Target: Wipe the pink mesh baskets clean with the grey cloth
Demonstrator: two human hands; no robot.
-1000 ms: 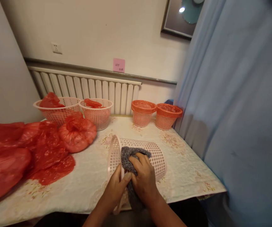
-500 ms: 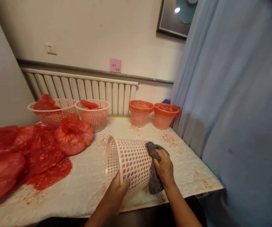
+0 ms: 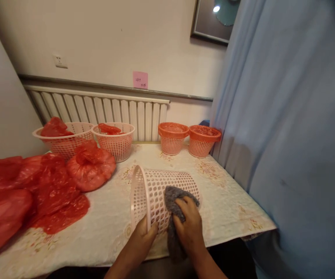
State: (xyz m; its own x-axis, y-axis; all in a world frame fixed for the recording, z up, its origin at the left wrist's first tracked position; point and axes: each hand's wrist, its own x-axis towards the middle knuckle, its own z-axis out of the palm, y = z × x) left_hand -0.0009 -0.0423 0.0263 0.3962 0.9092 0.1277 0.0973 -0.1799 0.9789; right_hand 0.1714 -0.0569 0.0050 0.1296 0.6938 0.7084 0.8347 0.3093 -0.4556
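Observation:
A pale pink plastic basket (image 3: 156, 186) with a pierced wall lies on its side over the table's front part, its mouth turned left. My left hand (image 3: 144, 234) grips its rim at the lower edge, thumb outside and the other fingers hidden behind the wall. Bunched in my right hand (image 3: 189, 223) is a dark grey cloth (image 3: 175, 197), pressed against the basket's side between mouth and base. The cloth's loose end hangs down below that hand.
Two pink baskets (image 3: 118, 145) with red bags inside stand at the back left. Two smaller baskets (image 3: 171, 143) lined with red bags stand at the back right. Red plastic bags (image 3: 51, 193) cover the left of the flowered tablecloth (image 3: 109, 217). A blue curtain (image 3: 272, 128) hangs at right.
My right hand has moved the cloth left and down, from the basket's base end onto its side. My left hand keeps its grip on the rim.

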